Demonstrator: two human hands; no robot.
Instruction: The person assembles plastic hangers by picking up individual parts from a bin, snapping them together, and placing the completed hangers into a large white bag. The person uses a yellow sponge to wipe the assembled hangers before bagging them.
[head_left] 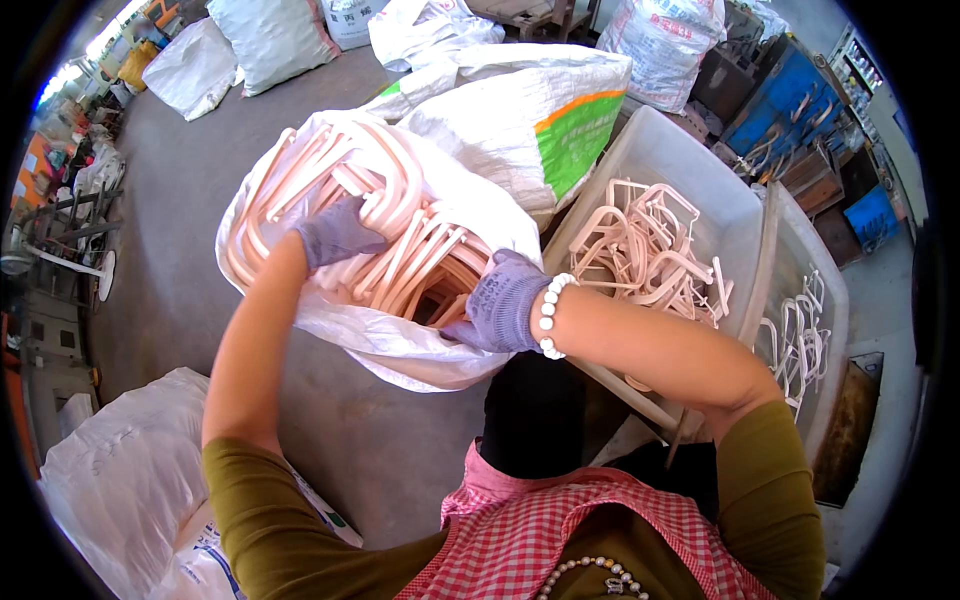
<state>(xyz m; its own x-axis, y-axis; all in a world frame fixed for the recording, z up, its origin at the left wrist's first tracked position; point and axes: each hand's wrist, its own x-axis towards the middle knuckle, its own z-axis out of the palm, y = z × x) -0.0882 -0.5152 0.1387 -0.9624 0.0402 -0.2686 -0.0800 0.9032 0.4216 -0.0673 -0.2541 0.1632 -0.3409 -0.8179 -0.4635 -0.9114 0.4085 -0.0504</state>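
Note:
A white woven sack (pixel 420 375) stands open in front of me, packed with pale pink plastic clothes hangers (pixel 400 275) nested in rows. My left hand (pixel 345 235), in a purple-grey glove, reaches in among the hangers with its fingers closed on some of them; the fingertips are partly hidden. At the sack's right side, my right hand (pixel 503 303), gloved alike, clasps the ends of the hanger row. Its thumb lies low by the near rim and its fingers lie higher up. A white bead bracelet (pixel 548 318) circles my right wrist.
To the right, a translucent plastic bin (pixel 655 140) holds loose pink hangers (pixel 650 250), beside another bin with white hangers (pixel 800 340). Behind the open sack lies a white-and-green sack (pixel 480 110). More full sacks (pixel 270 45) stand at the back; a plastic-wrapped bag (pixel 130 470) sits lower left.

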